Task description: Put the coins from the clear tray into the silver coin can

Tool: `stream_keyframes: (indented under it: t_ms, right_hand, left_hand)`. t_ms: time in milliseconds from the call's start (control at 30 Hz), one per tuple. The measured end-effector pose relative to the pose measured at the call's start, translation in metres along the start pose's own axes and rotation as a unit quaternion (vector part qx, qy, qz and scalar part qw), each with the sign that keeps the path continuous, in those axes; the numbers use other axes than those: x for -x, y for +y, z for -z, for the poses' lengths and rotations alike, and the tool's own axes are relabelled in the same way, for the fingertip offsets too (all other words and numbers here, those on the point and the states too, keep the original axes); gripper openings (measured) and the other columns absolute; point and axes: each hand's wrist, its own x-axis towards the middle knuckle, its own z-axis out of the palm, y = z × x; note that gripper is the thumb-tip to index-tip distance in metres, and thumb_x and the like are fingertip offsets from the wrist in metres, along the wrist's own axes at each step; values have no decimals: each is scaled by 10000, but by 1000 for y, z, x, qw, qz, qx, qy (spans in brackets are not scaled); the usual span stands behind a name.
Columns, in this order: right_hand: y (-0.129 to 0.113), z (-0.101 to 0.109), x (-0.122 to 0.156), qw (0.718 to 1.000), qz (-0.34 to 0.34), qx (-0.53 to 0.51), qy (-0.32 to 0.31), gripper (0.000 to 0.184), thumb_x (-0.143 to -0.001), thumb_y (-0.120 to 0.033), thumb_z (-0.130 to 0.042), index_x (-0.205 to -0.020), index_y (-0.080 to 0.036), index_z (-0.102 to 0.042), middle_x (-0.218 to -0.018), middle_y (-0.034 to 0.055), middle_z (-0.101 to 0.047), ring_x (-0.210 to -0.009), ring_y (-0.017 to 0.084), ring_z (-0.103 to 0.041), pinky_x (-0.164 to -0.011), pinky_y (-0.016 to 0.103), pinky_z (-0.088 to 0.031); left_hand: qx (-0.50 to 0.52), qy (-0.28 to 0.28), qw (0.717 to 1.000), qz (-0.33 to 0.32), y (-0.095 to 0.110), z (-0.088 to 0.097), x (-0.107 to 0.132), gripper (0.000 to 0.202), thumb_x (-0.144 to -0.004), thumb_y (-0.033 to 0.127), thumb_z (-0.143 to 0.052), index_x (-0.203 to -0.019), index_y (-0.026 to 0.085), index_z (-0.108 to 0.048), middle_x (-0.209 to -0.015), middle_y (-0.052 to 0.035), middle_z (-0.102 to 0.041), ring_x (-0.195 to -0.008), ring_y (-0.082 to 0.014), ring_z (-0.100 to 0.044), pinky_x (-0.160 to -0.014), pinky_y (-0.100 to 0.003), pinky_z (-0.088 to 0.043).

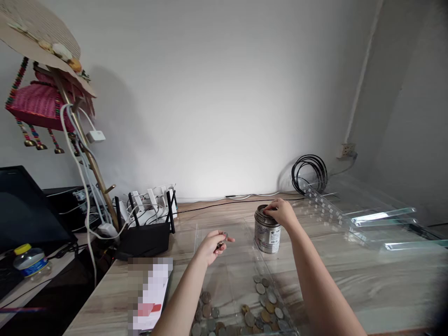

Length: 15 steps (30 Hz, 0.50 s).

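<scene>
My right hand is at the top of a round metal tin that stands upright on the table. Its fingers reach over the rim into the opening, and what they hold, if anything, is hidden. Over a clear plastic tray, my left hand is closed around a few coins. Several loose coins lie in the near right part of the tray, and more coins lie in its near left part, partly behind my left forearm.
Left of the tray lies a pixelated flat item. Behind it stand a black router and white devices. Clear plastic panels and a coil of black cable are at the right. A capped bottle sits far left.
</scene>
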Motion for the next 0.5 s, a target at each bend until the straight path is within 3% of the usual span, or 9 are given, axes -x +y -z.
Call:
stream_keyframes:
  t_ms: [67, 167, 200, 233, 367, 433, 500]
  right_hand:
    - [-3, 2, 3, 1000, 9, -6, 14, 141, -619, -309, -595, -655, -217, -696, -827, 45, -608, -795, 192, -527, -685, 276, -393]
    - [-25, 1, 17, 987, 42, -29, 151, 226, -705, -330, -521, -790, -204, -689, -866, 63, -600, -832, 194, -521, -725, 297, -388]
    - [-36, -3, 25, 982, 65, -55, 169, 246, -734, -324, -489, -822, -194, -680, -853, 65, -603, -811, 181, -526, -718, 287, -392]
    - [-48, -8, 32, 980, 93, -88, 150, 255, -753, -316, -468, -835, -185, -671, -821, 62, -609, -768, 163, -533, -694, 269, -398]
    - [-90, -43, 58, 965, 173, -164, -112, 207, -738, -295, -493, -763, -182, -665, -651, 23, -624, -560, 115, -520, -540, 218, -376]
    - [-99, -58, 65, 961, 171, -156, -154, 188, -731, -261, -493, -721, -183, -664, -618, 17, -623, -556, 113, -522, -539, 213, -362]
    - [-102, -63, 66, 967, 163, -132, -147, 185, -730, -231, -482, -699, -192, -660, -620, 12, -624, -567, 112, -524, -535, 210, -344]
  left_hand:
    - [-24, 1, 1000, -9, 0, 0, 1, 141, -639, 198, -568, -687, 133, -453, -707, -85, -644, -355, -6, -324, -349, -160, -83]
    - [-42, 23, 999, -19, -1, 1, 0, 205, -613, 258, -608, -680, 141, -454, -621, -42, -618, -336, 2, -288, -354, -169, -49]
    - [-41, 29, 999, -20, -1, 2, -1, 219, -602, 269, -620, -680, 144, -458, -581, -19, -596, -328, 4, -273, -355, -172, -39]
    - [-38, 31, 999, -19, -1, 2, -2, 229, -593, 275, -631, -680, 146, -463, -541, 5, -568, -321, 7, -257, -357, -175, -31]
    - [-17, 34, 999, -15, -1, 2, -3, 224, -578, 272, -652, -651, 140, -488, -463, 55, -470, -314, 17, -234, -359, -167, -31]
    - [-10, 42, 999, -13, -1, 2, -4, 200, -589, 256, -647, -633, 132, -497, -459, 52, -464, -316, 19, -241, -353, -158, -44]
    - [1, 40, 999, -10, -1, 2, -4, 160, -617, 236, -627, -639, 121, -517, -465, 46, -468, -317, 20, -241, -341, -149, -55]
